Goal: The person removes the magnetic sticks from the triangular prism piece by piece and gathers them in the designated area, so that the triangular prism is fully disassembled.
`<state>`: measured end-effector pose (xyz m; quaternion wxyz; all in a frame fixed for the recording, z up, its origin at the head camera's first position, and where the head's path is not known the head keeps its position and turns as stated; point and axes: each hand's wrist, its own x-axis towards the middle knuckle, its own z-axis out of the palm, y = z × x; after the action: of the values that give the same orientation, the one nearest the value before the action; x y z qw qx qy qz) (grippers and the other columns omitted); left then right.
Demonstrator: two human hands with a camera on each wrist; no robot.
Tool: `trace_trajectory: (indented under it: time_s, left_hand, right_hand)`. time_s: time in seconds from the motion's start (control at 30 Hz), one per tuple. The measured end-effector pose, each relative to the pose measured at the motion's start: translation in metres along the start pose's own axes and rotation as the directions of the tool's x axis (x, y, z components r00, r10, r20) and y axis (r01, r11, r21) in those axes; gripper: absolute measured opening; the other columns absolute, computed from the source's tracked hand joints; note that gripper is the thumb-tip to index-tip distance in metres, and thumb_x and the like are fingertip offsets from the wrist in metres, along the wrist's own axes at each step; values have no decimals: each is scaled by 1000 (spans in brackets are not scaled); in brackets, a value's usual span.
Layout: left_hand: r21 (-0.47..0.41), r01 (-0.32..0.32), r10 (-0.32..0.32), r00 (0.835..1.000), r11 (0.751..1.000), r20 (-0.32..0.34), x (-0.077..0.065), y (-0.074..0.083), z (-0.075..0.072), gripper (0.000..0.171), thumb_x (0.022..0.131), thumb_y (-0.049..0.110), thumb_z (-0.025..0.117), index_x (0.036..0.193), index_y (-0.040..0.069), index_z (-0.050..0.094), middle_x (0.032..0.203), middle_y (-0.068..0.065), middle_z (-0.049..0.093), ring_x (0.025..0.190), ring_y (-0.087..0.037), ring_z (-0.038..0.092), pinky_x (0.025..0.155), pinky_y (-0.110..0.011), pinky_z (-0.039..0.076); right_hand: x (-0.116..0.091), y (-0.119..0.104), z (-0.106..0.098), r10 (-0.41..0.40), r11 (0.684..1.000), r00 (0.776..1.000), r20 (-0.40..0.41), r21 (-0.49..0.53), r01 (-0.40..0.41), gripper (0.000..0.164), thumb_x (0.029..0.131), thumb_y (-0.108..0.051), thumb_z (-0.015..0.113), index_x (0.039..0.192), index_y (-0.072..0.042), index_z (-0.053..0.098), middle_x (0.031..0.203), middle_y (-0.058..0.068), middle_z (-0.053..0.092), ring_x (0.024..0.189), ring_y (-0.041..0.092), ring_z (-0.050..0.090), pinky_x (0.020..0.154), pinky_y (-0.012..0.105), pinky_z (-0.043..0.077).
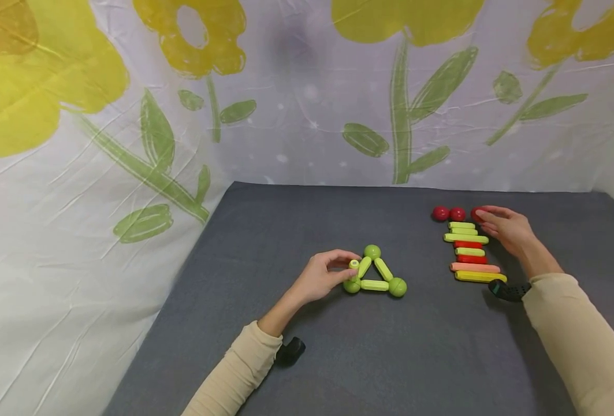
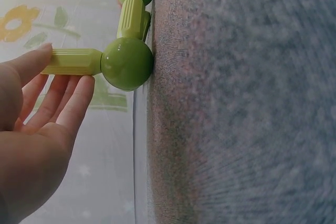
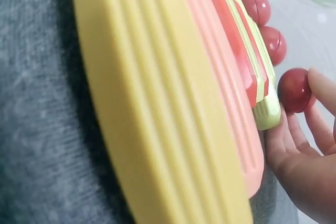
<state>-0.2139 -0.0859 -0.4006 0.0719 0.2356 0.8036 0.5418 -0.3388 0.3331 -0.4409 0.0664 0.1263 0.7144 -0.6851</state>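
1 green triangle (image 1: pixel 383 269), with 1 upright rod (image 2: pixel 73 61) pinched on its left corner ball (image 2: pixel 127 64) by the left hand (image 1: pixel 323 276). 1 red ball (image 3: pixel 295 90), grasped by the right hand (image 1: pixel 512 231) beyond and right of the triangle. Apparent step: building upward; next move likely calls for capping the rod.

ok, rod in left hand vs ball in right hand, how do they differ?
Shape: the rod is long and ridged; the red ball is round.
Colour: the rod is yellow-green; the ball is red.
Contact: the rod stands upright, its end meeting a green ball; the red ball sits apart from its two neighbours.
Shared: each is held, by left hand and right hand respectively.
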Motion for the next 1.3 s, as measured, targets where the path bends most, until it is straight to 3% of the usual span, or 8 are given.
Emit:
trace_trajectory:
  time_s: [0.17, 0.27, 0.57, 0.67, 0.83, 0.93, 1.07, 1.3]
  left_hand:
    - [11, -40, 40, 999, 999, 2, 7, -21, 1, 28, 91, 7, 66, 118, 1, 64, 113, -9, 64, 105, -20, 61, 82, -26, 51]
    - [5, -32, 32, 999, 999, -1, 11, -36, 3, 28, 91, 12, 67, 118, 7, 65, 112, -3, 64, 104, -14, 61, 82, -27, 51]
    - [4, -50, 50, 999, 999, 0, 10, -34, 3, 29, 91, 11, 66, 119, 3, 64, 112, -7, 64, 104, -18, 61, 81, -28, 52]
    - [-1, -44, 44, 999, 999, -1, 10, -34, 3, 29, 91, 11, 67, 119, 4, 64, 112, -6, 65, 103, -17, 61, 80, -28, 52]
    - [0, -24, 24, 1000, 1000, -2, 10, -35, 4, 27, 91, 13, 67, 118, 8, 65, 112, -3, 64, 103, -13, 61, 81, -27, 51]
    - [1, -22, 22, 1000, 1000, -2, 10, -35, 5, 27, 90, 13, 67, 117, 9, 66, 112, -2, 64, 103, -13, 61, 81, -27, 51]
    - [1, -33, 33, 999, 999, -3, 10, -35, 4, 27, 91, 12, 67, 117, 7, 65, 112, -4, 65, 103, -15, 61, 81, -28, 52]
    - [13, -23, 23, 1000, 1000, -2, 10, -35, 4, 28, 91, 12, 67, 118, 9, 65, 112, -2, 64, 103, -13, 61, 80, -26, 52]
  right_hand:
    - [4, -3, 2, -4, 985, 1000, -18, -172, 0, 57, 85, -44, 68, 127, -13, 46, 109, -3, 48, 85, 2, 54, 71, 12, 50]
    - [5, -4, 4, -28, 969, 999, -24, -245, 21, 64, 87, -45, 65, 132, -6, 43, 113, 0, 46, 82, 0, 54, 72, 13, 49]
    - [4, -4, 10, -85, 935, 995, -58, -349, 59, 68, 91, -43, 61, 136, 4, 40, 131, 20, 39, 72, -5, 53, 70, 14, 48]
    - [4, -3, 11, -94, 919, 994, -63, -390, 62, 73, 92, -44, 59, 140, 7, 36, 136, 26, 36, 76, 1, 52, 77, 21, 48]
    - [4, 2, 10, -102, 918, 993, -60, -390, 71, 80, 93, -48, 53, 145, 7, 27, 141, 29, 32, 81, 4, 50, 98, 43, 43]
    - [4, 5, 9, -110, 931, 992, -61, -357, 82, 82, 94, -50, 49, 146, 8, 23, 140, 28, 32, 78, -2, 49, 93, 33, 48]
    - [3, 7, 7, -109, 952, 991, -78, -294, 82, 80, 96, -49, 47, 147, 8, 22, 138, 24, 32, 77, -4, 49, 69, 11, 47]
    - [1, 8, 5, -77, 966, 994, -81, -252, 55, 77, 98, -49, 41, 149, 4, 18, 147, 30, 25, 83, 1, 49, 67, 10, 47]
